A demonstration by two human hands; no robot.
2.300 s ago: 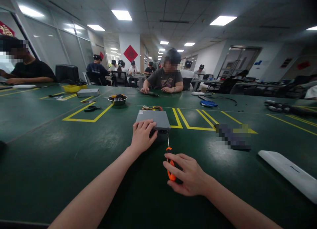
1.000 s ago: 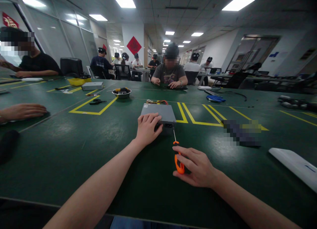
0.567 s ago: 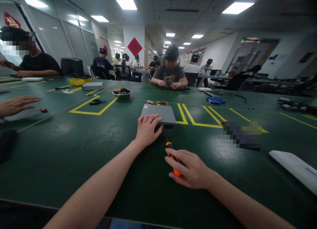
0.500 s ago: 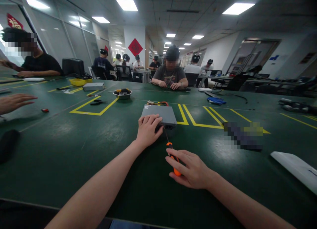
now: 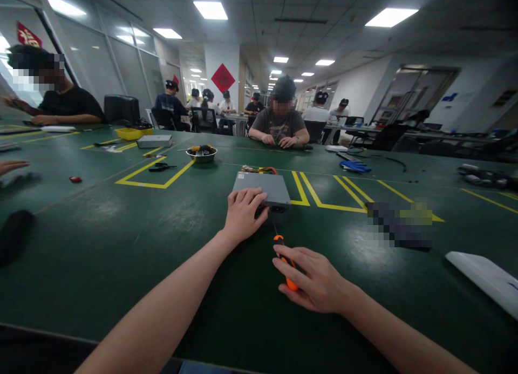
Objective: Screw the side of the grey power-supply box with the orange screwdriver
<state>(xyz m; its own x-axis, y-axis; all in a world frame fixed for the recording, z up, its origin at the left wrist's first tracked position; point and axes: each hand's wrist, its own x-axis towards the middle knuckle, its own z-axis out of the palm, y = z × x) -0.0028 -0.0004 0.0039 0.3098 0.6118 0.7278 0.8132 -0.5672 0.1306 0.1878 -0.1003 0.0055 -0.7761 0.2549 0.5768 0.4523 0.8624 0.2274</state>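
Note:
My left hand (image 5: 244,215) lies over the near corner of a grey metal electronics case (image 5: 263,188), its fingers spread on the lid. Coloured wires (image 5: 259,170) stick out from the case's far end. A dark port shows at its near end. My right hand (image 5: 311,279) grips an orange-handled screwdriver (image 5: 285,260) just in front of the case. Its thin shaft slants up toward that near end, and the tip is small and hard to make out.
The green work table (image 5: 101,244) carries yellow tape lines. Farther off are a steel bowl of tools (image 5: 201,154), black scissors (image 5: 162,167), a yellow tray (image 5: 133,133) and blue gloves (image 5: 355,167). A white board (image 5: 485,277) lies at right. A co-worker's hand (image 5: 12,167) shows at the left edge.
The screwdriver has tilted, its tip swinging left toward the case's near end. The co-worker's hand at left has drawn back toward the frame edge.

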